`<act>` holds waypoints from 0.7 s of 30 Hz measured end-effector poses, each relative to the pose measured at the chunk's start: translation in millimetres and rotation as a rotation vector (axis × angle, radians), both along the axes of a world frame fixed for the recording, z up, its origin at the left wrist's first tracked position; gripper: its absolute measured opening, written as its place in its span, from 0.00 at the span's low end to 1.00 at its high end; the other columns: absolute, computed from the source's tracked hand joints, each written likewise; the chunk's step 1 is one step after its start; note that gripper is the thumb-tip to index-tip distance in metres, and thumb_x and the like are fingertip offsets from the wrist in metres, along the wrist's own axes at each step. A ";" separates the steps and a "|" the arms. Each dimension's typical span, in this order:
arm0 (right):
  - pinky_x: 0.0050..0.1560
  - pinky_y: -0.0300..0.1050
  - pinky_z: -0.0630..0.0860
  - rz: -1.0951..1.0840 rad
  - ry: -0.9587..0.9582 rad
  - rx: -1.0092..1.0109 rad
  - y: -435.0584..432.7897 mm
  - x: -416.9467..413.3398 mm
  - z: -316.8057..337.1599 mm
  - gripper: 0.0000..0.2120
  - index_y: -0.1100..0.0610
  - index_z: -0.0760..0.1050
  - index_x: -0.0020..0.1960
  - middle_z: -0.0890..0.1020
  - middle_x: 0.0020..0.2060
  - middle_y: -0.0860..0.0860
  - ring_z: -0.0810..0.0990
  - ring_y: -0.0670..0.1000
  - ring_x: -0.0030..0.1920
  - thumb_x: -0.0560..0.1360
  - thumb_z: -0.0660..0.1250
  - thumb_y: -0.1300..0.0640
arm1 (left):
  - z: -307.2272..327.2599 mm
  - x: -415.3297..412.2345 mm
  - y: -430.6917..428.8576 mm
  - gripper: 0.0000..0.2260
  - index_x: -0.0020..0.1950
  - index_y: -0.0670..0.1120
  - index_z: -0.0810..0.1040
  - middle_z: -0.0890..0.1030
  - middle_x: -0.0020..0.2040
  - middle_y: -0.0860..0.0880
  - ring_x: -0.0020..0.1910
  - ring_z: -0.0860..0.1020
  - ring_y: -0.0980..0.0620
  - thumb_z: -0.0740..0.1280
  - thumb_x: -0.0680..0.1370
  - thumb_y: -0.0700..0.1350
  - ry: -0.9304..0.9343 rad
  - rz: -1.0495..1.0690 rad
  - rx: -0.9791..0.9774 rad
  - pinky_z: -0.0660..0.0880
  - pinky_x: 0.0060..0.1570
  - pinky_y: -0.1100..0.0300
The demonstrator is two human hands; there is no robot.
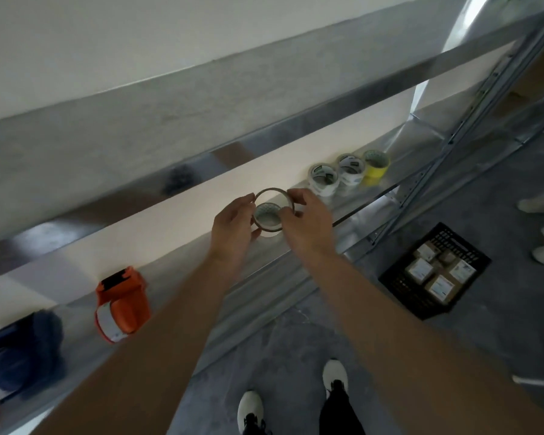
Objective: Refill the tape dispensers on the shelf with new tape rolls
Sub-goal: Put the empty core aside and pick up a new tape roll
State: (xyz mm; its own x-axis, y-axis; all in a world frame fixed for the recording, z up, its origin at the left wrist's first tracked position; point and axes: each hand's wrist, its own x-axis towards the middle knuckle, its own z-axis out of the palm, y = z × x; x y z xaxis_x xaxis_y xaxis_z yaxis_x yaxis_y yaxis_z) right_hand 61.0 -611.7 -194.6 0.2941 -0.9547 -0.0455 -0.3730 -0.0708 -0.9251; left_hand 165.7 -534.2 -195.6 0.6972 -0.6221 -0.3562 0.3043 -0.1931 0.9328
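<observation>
- We see both hands at the centre of the frame, above the metal shelf point(374, 196), holding a thin brown ring point(272, 192) and, just below it and overlapping it, a tape roll point(266, 218).
- The left hand point(233, 224) curls round the roll's left side, with its fingertips at the ring's left edge.
- The right hand point(307, 219) pinches the ring at its right edge, thumb against the roll.
- Right of the hands, three rolls stand in a row on the shelf: two white labelled rolls point(324, 181) and a yellow roll point(377, 166).
- At lower left an orange tape dispenser point(123, 304) lies on the shelf; a blurred blue dispenser point(22, 356) sits further left.
- On the floor at lower right, a black crate point(399, 287) holds several brown cardboard boxes point(440, 285) with pale labels.
</observation>
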 end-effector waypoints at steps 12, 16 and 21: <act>0.62 0.49 0.80 0.235 0.017 0.079 -99.8 -26.0 -27.3 0.19 0.55 0.79 0.65 0.82 0.57 0.47 0.80 0.47 0.57 0.77 0.64 0.67 | -13.0 -37.0 -82.2 0.07 0.58 0.39 0.79 0.84 0.55 0.39 0.50 0.84 0.46 0.63 0.85 0.40 0.069 0.266 0.073 0.82 0.42 0.59; 0.58 0.37 0.76 0.276 0.034 0.081 -120.4 -27.5 -33.2 0.19 0.54 0.79 0.66 0.82 0.58 0.47 0.77 0.44 0.55 0.78 0.64 0.66 | -17.9 -39.8 -101.1 0.07 0.53 0.39 0.81 0.83 0.50 0.39 0.47 0.82 0.45 0.64 0.83 0.39 0.057 0.309 0.094 0.83 0.48 0.53; 0.55 0.36 0.75 0.269 0.087 0.082 -136.5 -23.0 -47.7 0.20 0.54 0.79 0.66 0.82 0.59 0.50 0.78 0.46 0.56 0.76 0.65 0.66 | -24.0 -38.2 -117.6 0.10 0.46 0.43 0.84 0.85 0.51 0.34 0.48 0.83 0.43 0.64 0.83 0.41 0.051 0.284 0.141 0.83 0.56 0.48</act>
State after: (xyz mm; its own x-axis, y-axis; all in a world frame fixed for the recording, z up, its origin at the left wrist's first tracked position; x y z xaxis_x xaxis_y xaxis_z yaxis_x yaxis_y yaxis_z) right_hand 38.0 -748.2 -242.3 0.5281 -0.8349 -0.1553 -0.4293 -0.1047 -0.8971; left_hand 127.5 -651.8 -219.7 0.8146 -0.3476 -0.4643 0.4105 -0.2198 0.8850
